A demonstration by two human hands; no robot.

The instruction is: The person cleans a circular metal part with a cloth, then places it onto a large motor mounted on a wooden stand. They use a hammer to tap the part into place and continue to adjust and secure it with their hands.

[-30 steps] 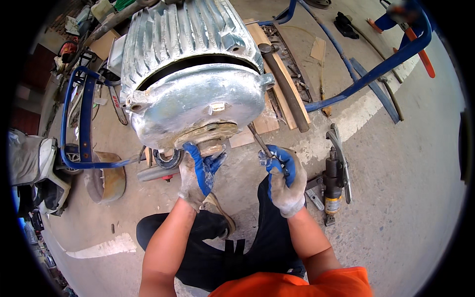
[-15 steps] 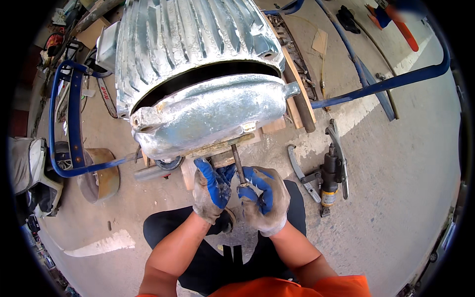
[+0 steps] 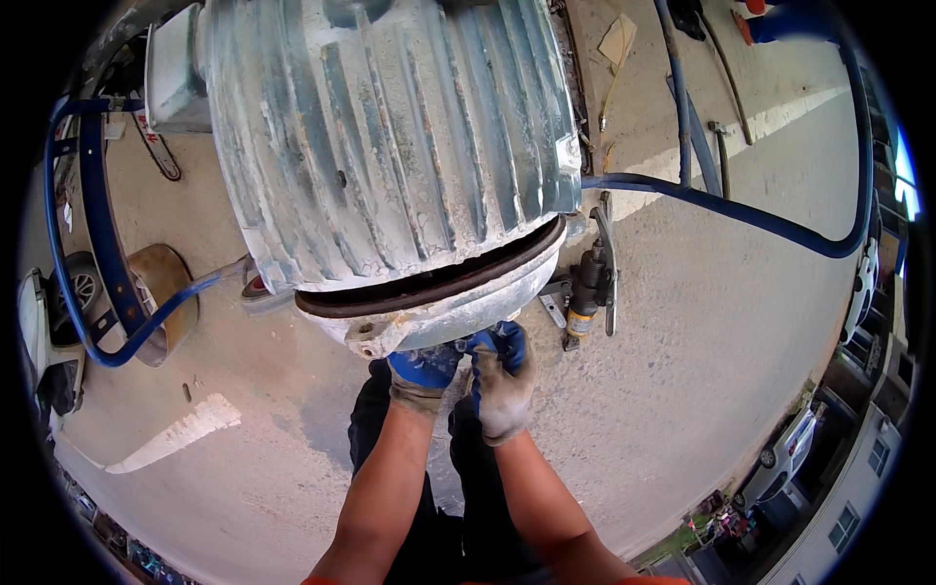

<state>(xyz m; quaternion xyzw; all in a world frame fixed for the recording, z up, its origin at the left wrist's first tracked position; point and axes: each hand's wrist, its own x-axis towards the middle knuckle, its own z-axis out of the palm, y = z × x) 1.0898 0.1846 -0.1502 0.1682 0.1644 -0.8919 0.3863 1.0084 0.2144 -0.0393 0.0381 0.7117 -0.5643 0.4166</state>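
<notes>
A big finned motor housing (image 3: 380,146), coated in worn pale grey-green paint, fills the upper middle. Its rounded end cover (image 3: 468,314) stands partly away from it, with a dark curved gap between. Both my hands wear grey gloves with blue palms and are close together under the cover's lower edge. My left hand (image 3: 421,375) has its fingertips hidden beneath the cover, near a bolt lug (image 3: 369,338). My right hand (image 3: 502,385) is closed, its fingers curled up at the cover's edge. What it holds is hidden.
A black hydraulic gear puller (image 3: 585,292) with steel jaws lies to the right. Blue tubular frames (image 3: 780,226) reach out on both sides. A rusty metal ring (image 3: 168,302) and a white vehicle (image 3: 63,341) are at left. Far right, cars stand by a building (image 3: 848,507).
My viewpoint has shifted, and my legs now look straighter. Both hands have come up against the cover. The metal rod seen between them before is now out of sight.
</notes>
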